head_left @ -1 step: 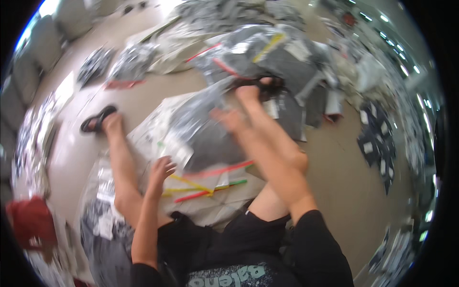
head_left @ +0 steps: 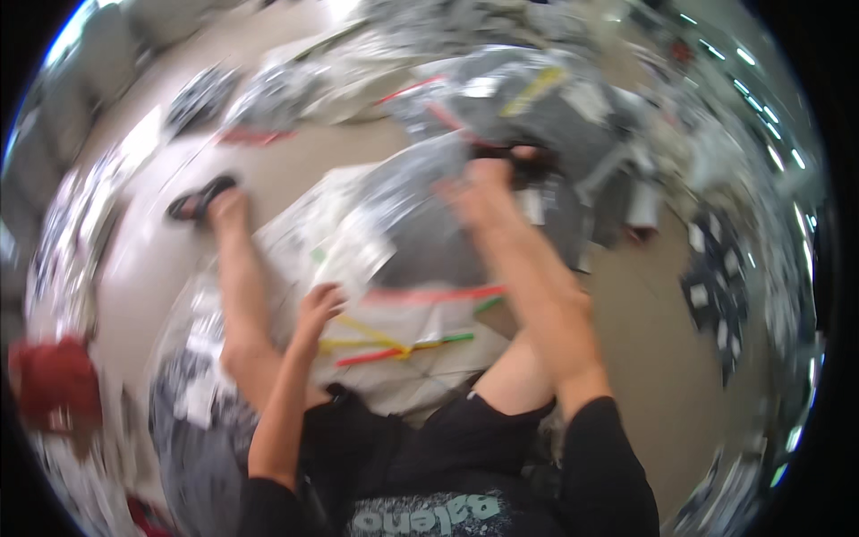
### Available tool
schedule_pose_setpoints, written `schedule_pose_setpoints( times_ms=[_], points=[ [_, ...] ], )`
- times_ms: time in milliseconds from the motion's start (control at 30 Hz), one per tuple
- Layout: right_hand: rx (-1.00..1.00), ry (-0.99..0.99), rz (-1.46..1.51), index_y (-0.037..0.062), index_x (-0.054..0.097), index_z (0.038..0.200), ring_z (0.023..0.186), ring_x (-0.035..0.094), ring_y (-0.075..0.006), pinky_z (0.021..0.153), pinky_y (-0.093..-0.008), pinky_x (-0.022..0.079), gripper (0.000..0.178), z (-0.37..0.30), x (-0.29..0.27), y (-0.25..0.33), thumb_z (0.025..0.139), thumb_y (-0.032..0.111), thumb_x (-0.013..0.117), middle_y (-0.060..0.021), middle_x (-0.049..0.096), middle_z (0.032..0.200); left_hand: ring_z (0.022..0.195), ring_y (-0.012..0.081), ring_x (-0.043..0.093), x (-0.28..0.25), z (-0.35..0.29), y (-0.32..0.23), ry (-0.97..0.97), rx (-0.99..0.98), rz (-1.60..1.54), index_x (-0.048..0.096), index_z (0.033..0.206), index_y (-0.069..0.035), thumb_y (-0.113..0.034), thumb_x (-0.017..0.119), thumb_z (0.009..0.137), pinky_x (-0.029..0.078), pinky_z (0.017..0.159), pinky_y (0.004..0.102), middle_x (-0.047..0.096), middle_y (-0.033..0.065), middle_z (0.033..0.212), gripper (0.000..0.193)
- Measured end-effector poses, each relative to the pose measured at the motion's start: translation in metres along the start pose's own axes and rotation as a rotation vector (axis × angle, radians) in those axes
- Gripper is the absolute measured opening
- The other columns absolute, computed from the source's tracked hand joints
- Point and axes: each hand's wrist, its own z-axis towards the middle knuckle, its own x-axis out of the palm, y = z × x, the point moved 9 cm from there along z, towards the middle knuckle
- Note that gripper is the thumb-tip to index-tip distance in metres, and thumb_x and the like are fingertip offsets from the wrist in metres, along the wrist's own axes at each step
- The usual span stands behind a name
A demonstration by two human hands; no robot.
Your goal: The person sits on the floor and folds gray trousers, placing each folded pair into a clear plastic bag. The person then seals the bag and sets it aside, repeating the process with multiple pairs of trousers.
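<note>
A clear plastic bag holding dark grey folded fabric lies between my legs, its red closure strip along the near edge. My right hand reaches over the bag's far right part, fingers stretched out and blurred; whether it touches the plastic is unclear. Nearer me, my left hand hovers left of the bag's near corner, its fingers loosely bent and apart, with nothing visible in them. Yellow strips, a red strip and a green one lie just in front of the bag.
More bagged grey garments lie beyond my right foot, and others at the far left. Dark tagged pieces rest on the floor at right. A red cloth item is at the left edge. Pale fabric lies beneath the strips.
The whole view has shifted slightly, so things appear a little farther right, and most of them higher. Both hands keep nearly the same places relative to the bag.
</note>
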Motion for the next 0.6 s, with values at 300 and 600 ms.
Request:
schedule_pose_setpoints(
  times_ms=[300,600],
  points=[
    [-0.125,-0.177,0.677,-0.0047,0.061,0.134,0.111,0.065,-0.0327,0.095,-0.0447,0.053,0.055,0.09,-0.123,-0.027,0.103,0.04,0.065,-0.0179,0.067,0.123,0.085,0.0318,0.074,0.024,-0.176,-0.075,-0.283,0.46,0.454,0.075,0.102,-0.002,-0.012,0.078,0.093,0.058,0.078,0.0397,0.075,0.0165,0.092,0.013],
    [0.092,0.955,0.199,0.0037,0.065,0.142,0.105,0.072,-0.0156,0.093,-0.0301,0.056,0.038,-0.144,0.124,0.008,0.11,0.025,0.063,-0.0082,0.075,0.121,0.105,0.0327,0.065,-0.171,-0.448,-0.073,-0.822,-0.181,1.515,0.06,0.134,-0.01,-0.044,0.089,0.08,0.05,0.092,0.0443,0.066,0.0106,0.111,0.07]
  ],
)
